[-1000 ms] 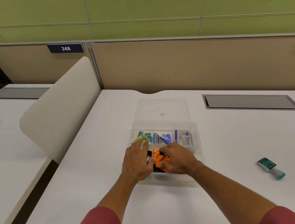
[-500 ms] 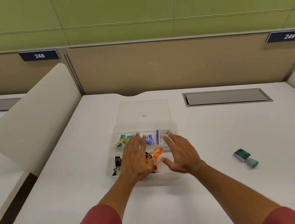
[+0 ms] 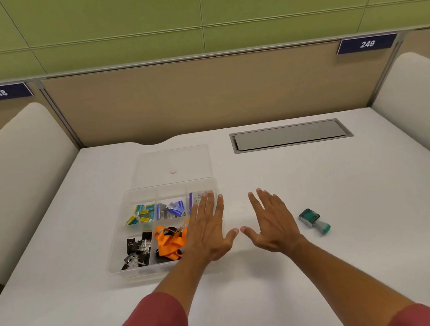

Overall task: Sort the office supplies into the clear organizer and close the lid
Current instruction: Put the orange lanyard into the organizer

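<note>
The clear organizer (image 3: pixel 122 208) sits on the white desk, its lid (image 3: pixel 155 167) lying open flat behind it. Its compartments hold small yellow and teal boxes (image 3: pixel 141 213), blue staple boxes (image 3: pixel 172 209), black binder clips (image 3: pixel 137 249), an orange lanyard (image 3: pixel 169 241) and a purple-edged packet (image 3: pixel 194 198). My left hand (image 3: pixel 208 230) hovers flat and empty over the organizer's right side, hiding those compartments. My right hand (image 3: pixel 271 220) is spread open above the bare desk just right of the organizer. A green stamp (image 3: pixel 314 220) lies on the desk to the right of my right hand.
A grey cable hatch (image 3: pixel 289 135) is set into the desk at the back right. Beige partition panels (image 3: pixel 200 94) close off the back, and rounded white dividers (image 3: pixel 19 169) stand on both sides.
Both hands have let go of the orange lanyard, left it in the organizer and moved right with fingers spread. The view has also turned to the right.
</note>
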The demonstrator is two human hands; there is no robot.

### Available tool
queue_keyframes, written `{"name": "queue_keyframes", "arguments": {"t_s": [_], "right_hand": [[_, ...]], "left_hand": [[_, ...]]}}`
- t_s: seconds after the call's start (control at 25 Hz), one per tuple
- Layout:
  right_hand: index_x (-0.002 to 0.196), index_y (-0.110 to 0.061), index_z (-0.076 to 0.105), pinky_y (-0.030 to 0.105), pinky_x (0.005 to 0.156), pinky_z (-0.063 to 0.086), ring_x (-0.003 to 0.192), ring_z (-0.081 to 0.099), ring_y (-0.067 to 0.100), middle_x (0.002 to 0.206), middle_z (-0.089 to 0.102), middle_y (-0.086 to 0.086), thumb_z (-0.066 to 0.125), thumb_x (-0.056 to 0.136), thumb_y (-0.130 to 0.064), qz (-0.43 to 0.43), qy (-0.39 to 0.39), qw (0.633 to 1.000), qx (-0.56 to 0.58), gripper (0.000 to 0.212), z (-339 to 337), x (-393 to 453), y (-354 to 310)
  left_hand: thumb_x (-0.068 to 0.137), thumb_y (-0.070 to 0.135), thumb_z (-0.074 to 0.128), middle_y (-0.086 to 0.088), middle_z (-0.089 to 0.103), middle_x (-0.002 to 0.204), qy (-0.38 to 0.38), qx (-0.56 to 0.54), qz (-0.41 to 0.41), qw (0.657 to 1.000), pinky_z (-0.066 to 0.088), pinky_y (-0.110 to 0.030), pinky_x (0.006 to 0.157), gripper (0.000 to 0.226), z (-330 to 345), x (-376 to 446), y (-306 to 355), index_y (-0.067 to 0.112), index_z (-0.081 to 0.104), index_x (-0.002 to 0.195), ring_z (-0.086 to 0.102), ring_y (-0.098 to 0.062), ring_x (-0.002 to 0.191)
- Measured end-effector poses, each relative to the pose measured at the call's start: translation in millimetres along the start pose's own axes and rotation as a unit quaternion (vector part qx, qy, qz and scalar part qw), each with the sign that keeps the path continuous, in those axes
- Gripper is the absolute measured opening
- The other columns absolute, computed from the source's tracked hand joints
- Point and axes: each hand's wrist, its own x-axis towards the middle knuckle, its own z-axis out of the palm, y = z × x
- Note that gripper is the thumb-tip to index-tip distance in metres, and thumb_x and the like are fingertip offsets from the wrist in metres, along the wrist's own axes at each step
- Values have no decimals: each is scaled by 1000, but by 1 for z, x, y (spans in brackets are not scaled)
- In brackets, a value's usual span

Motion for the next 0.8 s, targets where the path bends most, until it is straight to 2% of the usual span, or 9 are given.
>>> {"name": "queue_keyframes", "arguments": {"t_s": [0.16, 0.32, 0.44, 0.56, 0.68, 0.8], "right_hand": [[153, -19, -5, 43, 122, 1, 149, -1, 28, 162, -2, 12, 23, 84, -74, 41, -23, 999, -12, 92, 0, -12, 36], [153, -19, -3, 42, 120, 4, 149, 3, 29, 162, 3, 12, 28, 86, -72, 101, -40, 994, 5, 91, 4, -26, 69], [153, -13, 5, 40, 119, 13, 147, 15, 30, 160, 16, 15, 35, 85, -69, 142, -36, 989, 34, 93, 6, -35, 92], [149, -6, 19, 38, 111, 31, 136, 38, 29, 148, 39, 14, 44, 83, -67, 164, -15, 985, 48, 92, 7, -37, 108], [143, -4, 29, 35, 96, 42, 118, 51, 26, 130, 54, 10, 51, 86, -58, 185, -14, 982, 43, 81, 8, -34, 119], [128, -7, 39, 34, 86, 45, 106, 57, 26, 116, 61, 8, 51, 91, -42, 190, -38, 981, 18, 53, 9, -30, 124]], "left_hand": [[86, 70, 25, -7, -26, 157, -4, -2, 14, 1000, -8, -44, 120, 91, 13, 14, 32, 22, -20, 149, -25, -23, 144], [85, 71, 25, -7, -25, 157, -13, -1, 24, 1000, -12, -41, 119, 92, 27, 24, 60, 22, -18, 149, -24, -22, 144], [84, 70, 25, -8, -24, 157, -20, 5, 28, 999, -13, -40, 118, 92, 35, 29, 76, 20, -17, 150, -22, -23, 145], [84, 69, 26, -8, -22, 158, -27, 6, 24, 999, -10, -42, 120, 92, 40, 31, 88, 20, -16, 150, -23, -23, 145], [84, 68, 27, -9, -21, 158, -26, 4, 13, 1000, -10, -42, 120, 92, 41, 30, 96, 20, -15, 151, -23, -22, 145], [83, 67, 28, -9, -20, 158, -23, 8, 1, 1000, -9, -41, 120, 93, 40, 26, 98, 19, -14, 151, -21, -22, 146]]}}
